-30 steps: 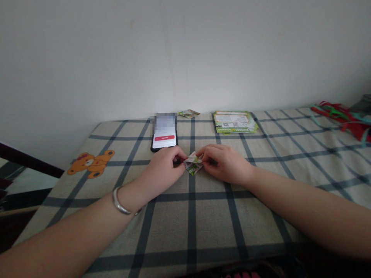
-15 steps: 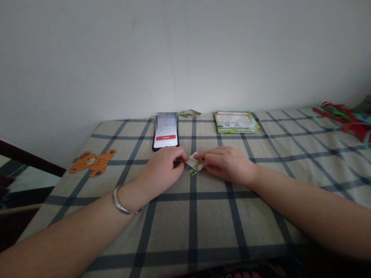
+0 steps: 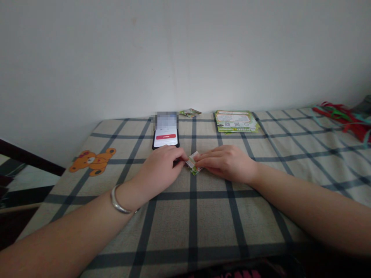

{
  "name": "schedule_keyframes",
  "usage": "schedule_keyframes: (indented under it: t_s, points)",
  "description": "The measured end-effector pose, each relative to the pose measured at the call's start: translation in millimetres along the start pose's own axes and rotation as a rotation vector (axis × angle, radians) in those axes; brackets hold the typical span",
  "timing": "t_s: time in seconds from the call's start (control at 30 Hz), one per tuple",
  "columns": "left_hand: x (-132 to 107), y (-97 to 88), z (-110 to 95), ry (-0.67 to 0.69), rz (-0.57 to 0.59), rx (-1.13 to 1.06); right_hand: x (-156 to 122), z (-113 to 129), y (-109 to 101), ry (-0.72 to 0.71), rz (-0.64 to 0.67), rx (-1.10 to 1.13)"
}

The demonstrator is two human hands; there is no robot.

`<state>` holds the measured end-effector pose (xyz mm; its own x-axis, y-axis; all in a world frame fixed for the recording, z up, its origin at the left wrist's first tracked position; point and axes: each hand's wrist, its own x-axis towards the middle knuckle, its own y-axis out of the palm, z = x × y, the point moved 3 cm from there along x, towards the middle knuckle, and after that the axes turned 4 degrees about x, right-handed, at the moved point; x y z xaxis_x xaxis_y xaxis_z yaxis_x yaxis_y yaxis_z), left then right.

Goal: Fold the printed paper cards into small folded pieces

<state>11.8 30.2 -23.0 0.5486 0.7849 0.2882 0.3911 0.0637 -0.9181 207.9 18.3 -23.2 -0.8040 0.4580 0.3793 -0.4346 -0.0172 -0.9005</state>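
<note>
A small folded paper (image 3: 191, 166), printed green and white and roughly diamond-shaped, lies on the checked cloth between my hands. My left hand (image 3: 166, 164), with a silver bangle at the wrist, pinches the paper's left corner between thumb and fingertips. From the other side, my right hand (image 3: 227, 163) holds the paper down, its fingers pressed together and reaching over the right part. Its thumb is mostly hidden. Just beyond my left hand lies a phone (image 3: 166, 141) with a lit screen and a red button; the upper screen is blurred out.
Against the wall lie another folded paper (image 3: 191, 112) and a stack of printed green sheets (image 3: 236, 121). Red, green and pale blue ribbons (image 3: 348, 117) are heaped at the far right. An orange bear picture (image 3: 94, 162) is on the cloth (image 3: 171, 231) at left.
My right hand's fingers have straightened and now lie together over the paper's right side, covering more of it. My left hand keeps its pinch at nearly the same place.
</note>
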Motion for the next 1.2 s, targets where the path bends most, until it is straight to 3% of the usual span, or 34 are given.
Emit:
schedule_keyframes:
  t_s: [0.17,0.63,0.8,0.97,1.2]
  points:
    - [0.1,-0.7,-1.6,0.009,-0.009,0.030,0.7,2.7,0.6,-0.089,0.033,0.017]
    - [-0.2,-1.9,-6.3,0.101,0.004,0.196,3.1,5.6,-1.1,-0.128,0.047,-0.062]
    - [-1.0,-2.0,-7.6,0.198,0.047,0.344,4.7,5.1,-1.2,-0.127,0.059,-0.060]
    - [-3.1,-1.4,-8.3,0.266,0.014,0.421,5.4,4.8,0.3,-0.128,0.033,-0.002]
    - [-3.8,-0.2,-8.2,0.272,0.035,0.423,4.1,3.4,1.1,-0.082,0.064,0.036]
